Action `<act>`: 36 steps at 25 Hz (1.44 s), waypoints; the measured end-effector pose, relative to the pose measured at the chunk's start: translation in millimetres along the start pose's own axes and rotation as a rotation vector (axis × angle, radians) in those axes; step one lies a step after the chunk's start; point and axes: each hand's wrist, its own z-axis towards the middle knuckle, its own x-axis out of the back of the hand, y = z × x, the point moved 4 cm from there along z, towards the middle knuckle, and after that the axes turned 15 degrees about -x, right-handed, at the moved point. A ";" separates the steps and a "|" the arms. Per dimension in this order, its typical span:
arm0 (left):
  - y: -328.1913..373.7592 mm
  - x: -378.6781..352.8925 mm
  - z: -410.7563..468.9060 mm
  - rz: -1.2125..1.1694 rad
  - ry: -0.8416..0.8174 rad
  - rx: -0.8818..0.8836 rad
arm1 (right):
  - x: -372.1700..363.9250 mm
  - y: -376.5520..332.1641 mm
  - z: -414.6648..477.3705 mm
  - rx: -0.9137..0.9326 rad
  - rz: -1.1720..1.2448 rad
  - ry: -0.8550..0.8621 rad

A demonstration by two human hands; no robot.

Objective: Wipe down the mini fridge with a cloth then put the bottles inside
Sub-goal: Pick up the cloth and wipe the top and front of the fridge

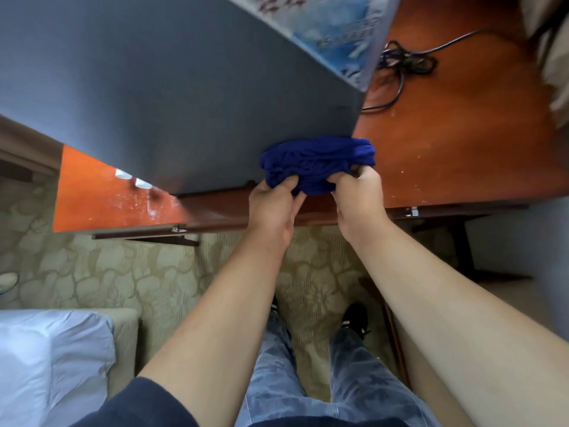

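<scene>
Both forearms were extended forward over the knees. Blue cloth (pixel 317 163), bunched at the grey mini fridge (pixel 172 97) lower front corner on the wooden desk (pixel 455 143), was pinched by left hand (pixel 272 204) and right hand (pixel 358 195), fingers curled closed into fabric.

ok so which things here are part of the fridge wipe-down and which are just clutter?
Job:
- mini fridge, grey side facing the camera
- blue cloth, bunched at the fridge's lower corner
- left hand and right hand, both gripping the cloth

Lying about:
- black cable on the wooden desk
- white bedding
</scene>
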 end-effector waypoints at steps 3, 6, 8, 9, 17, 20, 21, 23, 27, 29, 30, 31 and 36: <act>0.0 -34.7 -20.7 -0.048 0.035 -0.038 | 32.0 -37.4 -9.4 0.189 -0.158 -0.005; 14.1 -50.3 -40.5 -0.112 0.027 -0.105 | 44.2 -73.3 -29.7 0.338 -0.305 -0.130; 35.9 -52.6 -52.5 -0.106 0.016 -0.201 | 44.2 -92.3 -47.7 0.403 -0.368 -0.177; 49.7 -52.7 -58.3 -0.087 0.013 -0.257 | 42.0 -100.5 -57.1 0.435 -0.390 -0.175; 171.7 -44.2 -100.8 -0.041 0.022 -0.602 | -0.2 -158.0 -149.4 0.737 -0.327 -0.052; 205.7 -35.5 -106.7 0.023 -0.032 -0.697 | -15.1 -163.1 -173.0 0.768 -0.269 0.010; 214.4 -31.5 -108.3 0.035 -0.043 -0.716 | -20.6 -162.2 -180.9 0.774 -0.261 0.020; 233.6 -18.2 -106.6 0.035 -0.032 -0.743 | -38.5 -163.0 -199.9 0.802 -0.258 0.015; 285.9 20.7 -103.7 0.106 0.073 -0.881 | -96.7 -187.8 -251.8 0.974 -0.429 -0.025; 322.5 47.3 -98.7 0.195 0.103 -1.026 | -131.3 -200.1 -272.2 1.096 -0.608 -0.037; 342.8 60.6 -93.0 0.299 0.127 -1.090 | -147.7 -203.4 -277.4 1.139 -0.695 -0.038; 362.2 71.5 -85.4 0.481 0.154 -1.147 | -161.0 -205.0 -277.5 1.160 -0.768 -0.029; 410.7 92.3 -67.8 0.993 -0.045 -1.055 | -192.5 -209.0 -266.2 1.093 -0.856 0.161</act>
